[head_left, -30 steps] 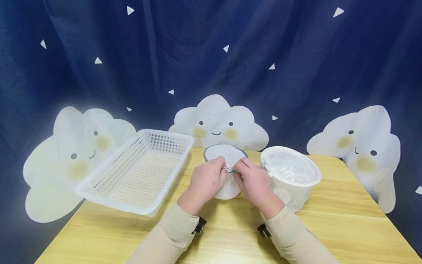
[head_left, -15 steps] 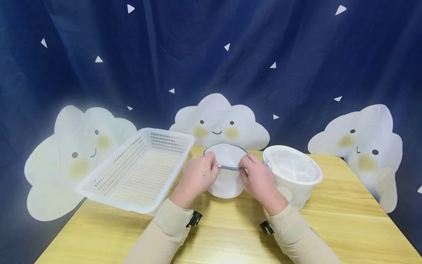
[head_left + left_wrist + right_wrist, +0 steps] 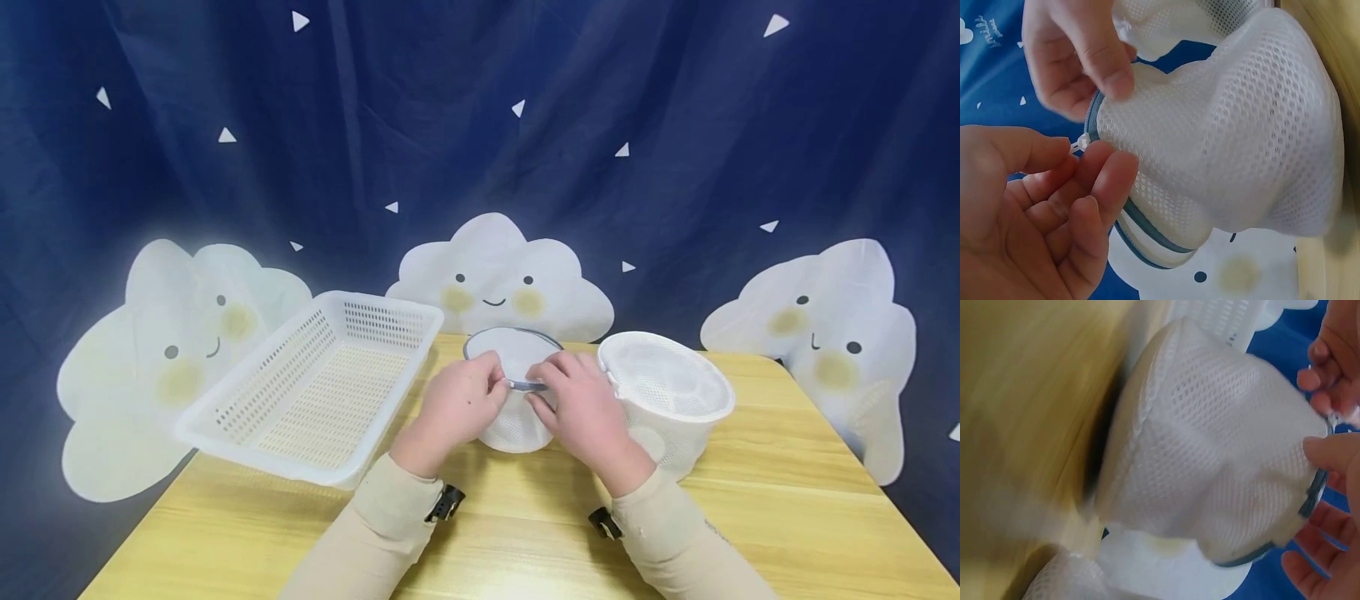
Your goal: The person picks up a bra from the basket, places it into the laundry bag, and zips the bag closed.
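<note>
A white mesh laundry bag [image 3: 517,429] with a grey-blue zipper round its top stands at the middle of the table. My left hand [image 3: 461,400] pinches the small white zipper pull [image 3: 1080,144] between thumb and forefinger, seen best in the left wrist view. On the other side of the front rim, my right hand [image 3: 588,408] grips the zipper edge [image 3: 1314,494], its thumb over the mesh and its fingers beyond the edge. In the left wrist view part of the zipper track gapes below my left fingers.
A white perforated plastic basket [image 3: 255,469] stands at the left of the wooden table [image 3: 517,542]. To the right, close by my right hand, is a larger white mesh bag [image 3: 678,437]. A dark blue curtain [image 3: 450,100] with clouds hangs behind.
My hands first spread apart along the front rim, the left shifting left, then drew closer together again. The zipper edge between them was bared. Basket and larger mesh bag stay put.
</note>
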Demonstrator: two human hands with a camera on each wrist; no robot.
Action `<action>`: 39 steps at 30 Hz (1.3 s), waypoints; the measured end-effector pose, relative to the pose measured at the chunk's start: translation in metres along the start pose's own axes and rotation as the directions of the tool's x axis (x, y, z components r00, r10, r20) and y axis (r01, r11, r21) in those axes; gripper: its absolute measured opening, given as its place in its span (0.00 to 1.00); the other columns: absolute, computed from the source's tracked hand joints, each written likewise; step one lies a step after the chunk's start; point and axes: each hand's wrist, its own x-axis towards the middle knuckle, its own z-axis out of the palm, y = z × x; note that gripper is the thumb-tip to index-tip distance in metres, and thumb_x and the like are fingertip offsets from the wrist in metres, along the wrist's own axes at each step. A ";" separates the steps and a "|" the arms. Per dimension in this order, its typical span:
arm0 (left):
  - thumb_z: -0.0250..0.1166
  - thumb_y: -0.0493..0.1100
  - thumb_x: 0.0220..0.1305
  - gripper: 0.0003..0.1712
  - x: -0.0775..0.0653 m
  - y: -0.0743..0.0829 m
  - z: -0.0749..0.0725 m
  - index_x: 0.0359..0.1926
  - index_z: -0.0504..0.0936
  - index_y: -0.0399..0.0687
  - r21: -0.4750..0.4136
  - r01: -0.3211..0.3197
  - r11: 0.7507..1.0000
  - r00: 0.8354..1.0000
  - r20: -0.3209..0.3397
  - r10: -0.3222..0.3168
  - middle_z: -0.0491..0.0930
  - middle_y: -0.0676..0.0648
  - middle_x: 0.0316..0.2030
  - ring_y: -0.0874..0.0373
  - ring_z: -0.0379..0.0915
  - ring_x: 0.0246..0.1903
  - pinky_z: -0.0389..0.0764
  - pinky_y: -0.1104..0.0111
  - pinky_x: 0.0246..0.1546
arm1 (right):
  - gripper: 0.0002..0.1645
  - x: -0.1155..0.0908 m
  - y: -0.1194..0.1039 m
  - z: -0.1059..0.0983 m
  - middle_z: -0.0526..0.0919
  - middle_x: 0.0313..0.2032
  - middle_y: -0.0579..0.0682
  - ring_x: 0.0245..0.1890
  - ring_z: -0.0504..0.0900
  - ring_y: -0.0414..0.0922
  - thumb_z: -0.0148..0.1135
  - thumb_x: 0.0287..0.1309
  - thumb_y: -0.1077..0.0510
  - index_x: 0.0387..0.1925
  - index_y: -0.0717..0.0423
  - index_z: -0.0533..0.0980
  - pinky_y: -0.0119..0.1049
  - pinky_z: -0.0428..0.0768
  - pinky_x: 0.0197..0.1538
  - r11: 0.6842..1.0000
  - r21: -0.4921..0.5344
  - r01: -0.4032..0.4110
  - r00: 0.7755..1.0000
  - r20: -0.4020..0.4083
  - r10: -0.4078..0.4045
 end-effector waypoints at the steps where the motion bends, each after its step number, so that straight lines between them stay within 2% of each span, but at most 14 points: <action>1: 0.62 0.45 0.67 0.10 0.000 0.001 0.001 0.29 0.71 0.56 -0.001 -0.005 1.000 1.000 0.002 0.005 0.70 0.57 0.17 0.59 0.68 0.20 0.69 0.65 0.22 | 0.14 0.000 -0.001 0.001 0.79 0.40 0.48 0.39 0.74 0.53 0.76 0.52 0.54 0.40 0.48 0.81 0.47 0.73 0.45 1.000 0.004 0.025 1.000 -0.011 -0.025; 5: 0.62 0.44 0.67 0.09 -0.001 0.004 0.004 0.29 0.71 0.56 -0.006 -0.025 1.000 1.000 0.001 0.025 0.70 0.58 0.18 0.60 0.69 0.21 0.69 0.66 0.23 | 0.15 0.000 -0.004 0.003 0.79 0.37 0.46 0.37 0.76 0.51 0.78 0.49 0.53 0.39 0.48 0.81 0.45 0.75 0.42 0.995 0.004 0.101 0.994 -0.045 -0.100; 12: 0.62 0.43 0.64 0.09 -0.002 0.005 0.008 0.28 0.71 0.56 -0.006 -0.054 0.999 0.998 -0.009 0.054 0.69 0.58 0.18 0.60 0.68 0.20 0.68 0.66 0.22 | 0.13 0.000 -0.006 0.004 0.79 0.32 0.43 0.32 0.75 0.49 0.79 0.46 0.58 0.32 0.46 0.80 0.42 0.74 0.37 0.992 0.003 0.128 0.989 -0.075 -0.128; 25: 0.57 0.44 0.67 0.11 -0.003 0.004 0.012 0.26 0.70 0.58 0.153 -0.054 0.987 0.998 0.039 0.049 0.69 0.57 0.17 0.59 0.68 0.18 0.68 0.62 0.19 | 0.11 -0.002 -0.004 0.001 0.81 0.32 0.40 0.32 0.80 0.47 0.78 0.47 0.60 0.31 0.46 0.82 0.42 0.78 0.38 0.992 0.029 0.120 0.990 -0.082 -0.117; 34: 0.59 0.41 0.63 0.11 -0.001 -0.001 0.009 0.25 0.69 0.56 0.184 -0.077 0.980 0.996 -0.029 0.084 0.68 0.56 0.16 0.59 0.67 0.18 0.66 0.62 0.18 | 0.12 0.002 0.002 -0.007 0.81 0.33 0.40 0.32 0.80 0.47 0.79 0.47 0.62 0.31 0.46 0.82 0.41 0.79 0.35 0.995 0.032 0.098 0.991 -0.094 -0.095; 39: 0.58 0.41 0.62 0.08 0.000 -0.007 0.004 0.26 0.69 0.54 0.193 -0.025 0.981 0.997 -0.069 0.039 0.68 0.55 0.17 0.57 0.67 0.18 0.66 0.63 0.17 | 0.14 0.002 0.007 -0.013 0.81 0.34 0.42 0.34 0.81 0.47 0.79 0.46 0.63 0.31 0.48 0.81 0.42 0.79 0.36 0.997 0.046 0.057 0.994 -0.091 -0.053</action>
